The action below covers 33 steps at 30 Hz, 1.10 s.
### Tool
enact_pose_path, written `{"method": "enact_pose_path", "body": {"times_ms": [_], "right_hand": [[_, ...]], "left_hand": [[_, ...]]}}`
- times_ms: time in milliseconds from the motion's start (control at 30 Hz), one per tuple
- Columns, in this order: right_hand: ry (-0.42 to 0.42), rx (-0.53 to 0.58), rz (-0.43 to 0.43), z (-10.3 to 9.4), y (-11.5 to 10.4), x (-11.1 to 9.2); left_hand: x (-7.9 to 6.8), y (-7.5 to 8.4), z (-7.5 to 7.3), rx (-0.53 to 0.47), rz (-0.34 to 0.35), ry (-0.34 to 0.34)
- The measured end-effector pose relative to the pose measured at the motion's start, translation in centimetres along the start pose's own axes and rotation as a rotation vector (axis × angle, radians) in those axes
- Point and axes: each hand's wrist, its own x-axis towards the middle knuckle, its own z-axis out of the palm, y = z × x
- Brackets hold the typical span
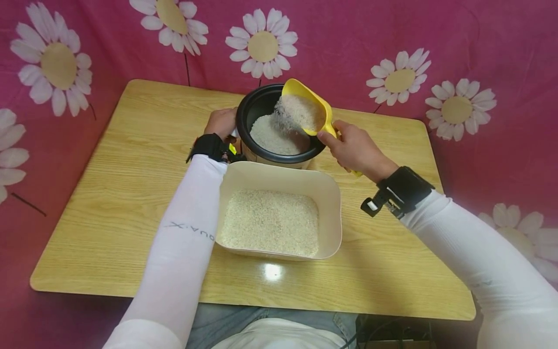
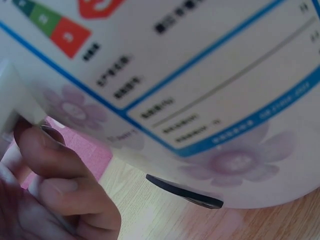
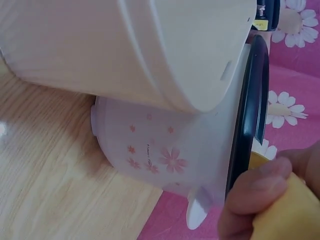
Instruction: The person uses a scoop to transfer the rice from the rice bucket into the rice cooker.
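Note:
A rice cooker [image 1: 283,157] with a black rim stands on the table, white rice [image 1: 272,139] heaped inside it. My left hand [image 1: 221,123] is at its left side; in the left wrist view the fingers curl at the white side handle [image 2: 15,90], beside a printed label [image 2: 190,115]. My right hand [image 1: 359,148] grips the handle of a yellow scoop [image 1: 301,88], tilted over the cooker's right rim. Rice pours from the scoop's mouth into the cooker. In the right wrist view, fingers wrap the yellow handle [image 3: 290,215] close to the black rim.
Directly in front of the cooker stands a cream plastic bin [image 1: 333,213], holding a layer of rice [image 1: 270,223]. Both rest on a light wooden table [image 1: 131,194] with rounded corners. A pink cloth [image 1: 331,39] with white daisies hangs behind and at the sides.

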Motion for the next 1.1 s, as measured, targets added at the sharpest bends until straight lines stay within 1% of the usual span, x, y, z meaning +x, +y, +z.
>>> {"method": "enact_pose_path", "body": {"times_ms": [100, 267, 400, 533, 700, 867, 1100], "right_hand": [[0.034, -0.056, -0.016, -0.11, -0.05, -0.01], [0.093, -0.117, -0.040, -0.27, -0.11, -0.11], [0.157, -0.176, -0.090, -0.21, -0.02, -0.07], [0.202, -0.227, -0.136, -0.09, 0.17, 0.01], [0.233, -0.273, -0.170, -0.16, 0.29, 0.14], [0.242, -0.291, -0.167, -0.28, 0.32, 0.07], [0.282, -0.327, -0.185, -0.28, 0.47, -0.10]], "left_hand": [[-0.03, 0.00, -0.01, -0.001, -0.001, 0.001], [0.06, -0.08, 0.02, -0.015, 0.000, 0.001], [0.00, -0.05, 0.00, -0.020, -0.001, -0.001], [-0.22, 0.04, -0.06, -0.021, -0.008, -0.005], [-0.39, 0.02, -0.05, -0.020, -0.019, -0.003], [-0.35, -0.01, 0.06, -0.004, 0.009, 0.009], [-0.34, -0.03, 0.04, 0.005, 0.016, 0.002]]}}
